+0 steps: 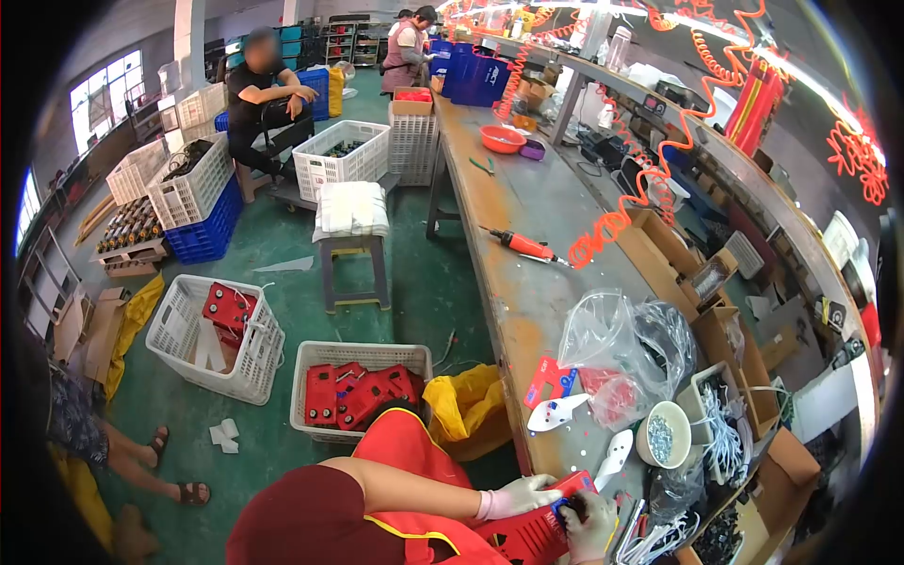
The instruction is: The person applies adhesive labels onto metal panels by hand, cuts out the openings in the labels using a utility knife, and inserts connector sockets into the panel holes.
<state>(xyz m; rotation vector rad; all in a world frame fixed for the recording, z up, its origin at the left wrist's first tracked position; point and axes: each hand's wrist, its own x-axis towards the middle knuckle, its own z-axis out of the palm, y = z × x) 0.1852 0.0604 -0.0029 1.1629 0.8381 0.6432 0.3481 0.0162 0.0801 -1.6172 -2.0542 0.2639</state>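
A red boxy device casing (527, 539) with white lettering and dark slots lies at the edge of the workbench, close to my body. My left hand (521, 496), in a pale glove, reaches across and grips its upper side. My right hand (591, 529), also gloved, is closed at the casing's right end, its fingers bent over a small dark part. What those fingers pinch is hidden. Just above are a white shaped plate (615, 459) and another white plate (557, 412) with dark holes.
A white tub of small screws (663, 435) and bundled white cables (723, 438) stand on the right. Farther up the bench lies a red power screwdriver (525, 247) on a coiled hose. A crate (363, 353) of red casings stands on the floor at left; people are nearby.
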